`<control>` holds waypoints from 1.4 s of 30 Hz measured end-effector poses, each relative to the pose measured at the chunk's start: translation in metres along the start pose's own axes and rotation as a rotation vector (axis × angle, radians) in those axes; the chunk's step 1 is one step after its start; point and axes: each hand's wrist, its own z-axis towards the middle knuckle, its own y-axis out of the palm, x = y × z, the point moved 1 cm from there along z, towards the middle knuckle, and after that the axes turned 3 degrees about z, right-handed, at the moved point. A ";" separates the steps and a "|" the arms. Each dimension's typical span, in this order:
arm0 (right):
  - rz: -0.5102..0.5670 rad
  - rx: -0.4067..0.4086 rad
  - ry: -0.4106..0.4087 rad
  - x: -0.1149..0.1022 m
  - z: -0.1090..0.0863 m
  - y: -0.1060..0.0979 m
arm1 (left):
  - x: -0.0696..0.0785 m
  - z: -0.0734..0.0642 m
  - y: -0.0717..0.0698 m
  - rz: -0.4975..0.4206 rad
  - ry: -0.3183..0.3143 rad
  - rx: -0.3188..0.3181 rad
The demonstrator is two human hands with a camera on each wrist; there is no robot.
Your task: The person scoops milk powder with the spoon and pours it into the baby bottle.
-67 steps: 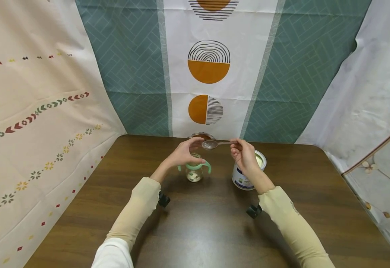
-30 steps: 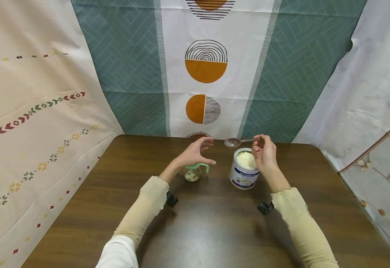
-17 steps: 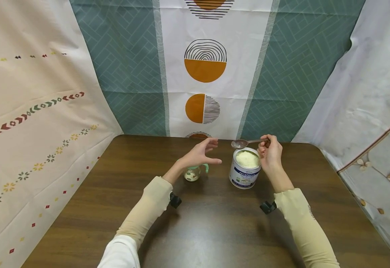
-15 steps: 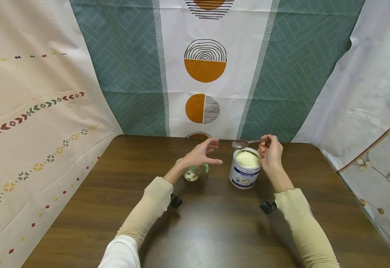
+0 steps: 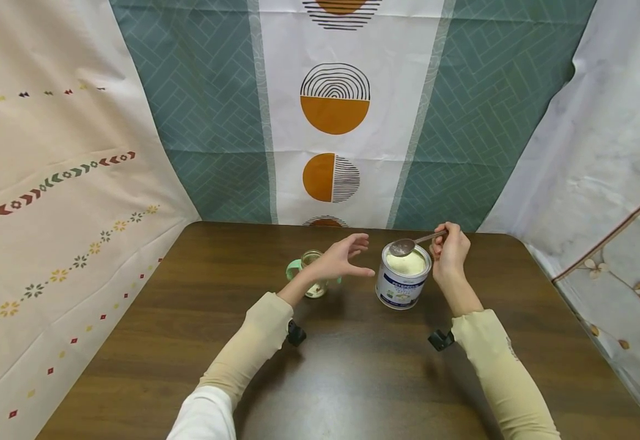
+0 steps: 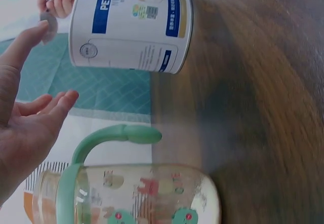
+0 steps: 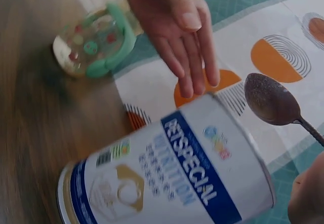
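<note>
My right hand (image 5: 452,252) grips a spoon (image 5: 402,247) by the handle, its bowl over the mouth of a white can (image 5: 400,288). Pale powder (image 5: 408,264) nearly fills the open can, which stands upright. In the right wrist view the spoon's bowl (image 7: 271,100) shows a thin dusting and no heap. My left hand (image 5: 337,261) hovers just left of the can, fingers extended and thumb apart, holding nothing. Partly hidden behind its wrist stands a clear baby bottle (image 6: 147,193) with green handles, lidless, with some pale powder at its bottom.
All stands on a dark brown wooden table (image 5: 342,366). A patterned cloth (image 5: 333,140) hangs along the far edge, with more cloth at left (image 5: 77,183) and right (image 5: 600,171). Small cameras sit on both wrists.
The spoon went right from above the bottle to over the can and has just dipped toward the powder. My left hand left the bottle and followed rightward toward the can.
</note>
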 end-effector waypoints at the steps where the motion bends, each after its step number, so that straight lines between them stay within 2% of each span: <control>1: -0.024 0.002 -0.034 0.000 0.000 0.000 | 0.001 0.001 0.001 0.001 0.005 -0.002; 5: -0.112 -0.024 -0.170 0.002 0.001 -0.001 | 0.001 0.006 0.008 -0.004 0.015 -0.003; 9: -0.255 -0.107 -0.336 0.001 0.001 -0.002 | -0.001 0.012 0.016 -0.039 0.010 0.017; 12: -0.408 -0.152 -0.468 -0.006 -0.010 0.002 | -0.002 0.015 0.021 -0.073 0.008 0.030; 13: -0.460 -0.158 -0.503 -0.009 -0.015 0.005 | 0.002 0.014 0.020 -0.085 0.003 0.024; 17: -0.619 -0.168 -0.631 -0.015 -0.030 0.013 | -0.001 0.019 0.025 -0.110 -0.008 0.024; 19: -0.660 -0.188 -0.694 -0.014 -0.032 0.015 | -0.003 0.021 0.028 -0.109 -0.017 0.019; 20: -0.674 -0.199 -0.732 -0.013 -0.033 0.015 | -0.009 0.024 0.031 -0.103 -0.018 0.023; 25: -0.710 -0.271 -0.881 -0.002 -0.028 0.016 | -0.011 0.028 0.036 -0.081 -0.038 0.012; 31: -0.736 -0.328 -0.977 0.015 -0.010 0.008 | -0.011 0.032 0.044 -0.074 -0.039 0.018; 37: -0.777 -0.354 -1.039 0.018 -0.010 0.007 | -0.012 0.036 0.050 -0.105 -0.039 0.018; 42: -0.806 -0.364 -1.042 0.020 -0.011 0.008 | -0.015 0.040 0.055 -0.156 -0.024 0.014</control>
